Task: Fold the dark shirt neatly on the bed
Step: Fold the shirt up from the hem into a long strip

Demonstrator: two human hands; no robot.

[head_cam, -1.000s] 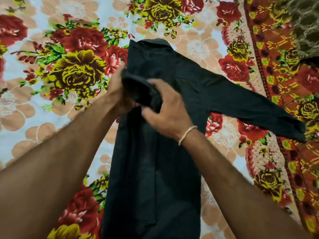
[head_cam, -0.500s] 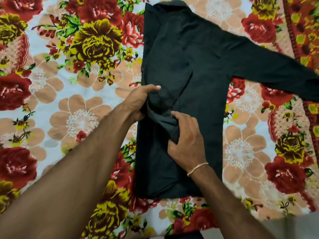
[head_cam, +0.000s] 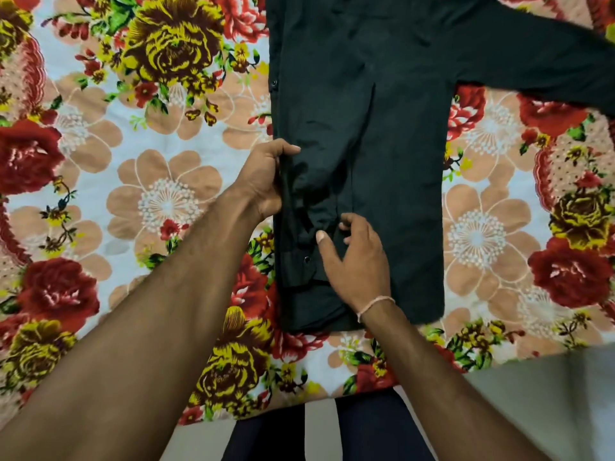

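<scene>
My left hand (head_cam: 266,176) pinches the dark shirt (head_cam: 382,144) at its folded left edge to pin it on the floral bedsheet (head_cam: 166,201), while my right hand (head_cam: 357,257), fingers loosely spread and gripping nothing, presses the tucked sleeve (head_cam: 319,194) flat beside that edge.

The dark, long-sleeved cloth shirt (head_cam: 399,161) runs off the top edge, so its collar is out of sight, and its spread sleeve is cut by the right edge. The left hand (head_cam: 263,179) hides its fingertips behind the shirt's folded side
</scene>
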